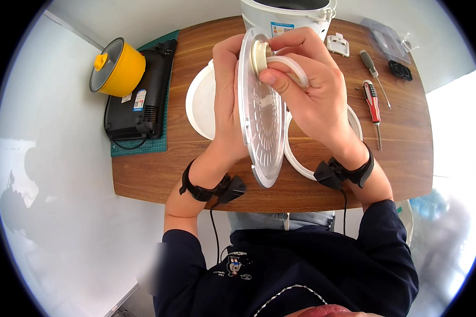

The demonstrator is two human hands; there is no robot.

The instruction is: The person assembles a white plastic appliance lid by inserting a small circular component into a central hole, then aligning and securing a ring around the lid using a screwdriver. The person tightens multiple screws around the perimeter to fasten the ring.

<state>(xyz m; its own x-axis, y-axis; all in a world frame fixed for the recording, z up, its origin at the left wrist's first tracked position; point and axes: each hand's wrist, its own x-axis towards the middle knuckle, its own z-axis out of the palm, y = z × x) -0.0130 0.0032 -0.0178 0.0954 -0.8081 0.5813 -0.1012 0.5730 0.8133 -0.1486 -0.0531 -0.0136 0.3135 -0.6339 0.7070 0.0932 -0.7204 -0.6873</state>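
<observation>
While your L hand (227, 108) grips the clear disc (267, 129), nearly on edge above the table (153, 177), your R hand (317, 95) pinches a pale loop (297, 67) at the disc's cream fitting (259, 57). Step looks like working the loop, on or off, can't tell; next move prob. calls for steady L, careful R pinch. White ring (296, 160) lies below, white pot body (256, 18) beyond.

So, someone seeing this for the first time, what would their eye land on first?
Probably the big clear round lid, held on edge at the centre by the left hand, with the right hand gripping a pale curved piece near its top. Next, the bright yellow pot at upper left.
</observation>
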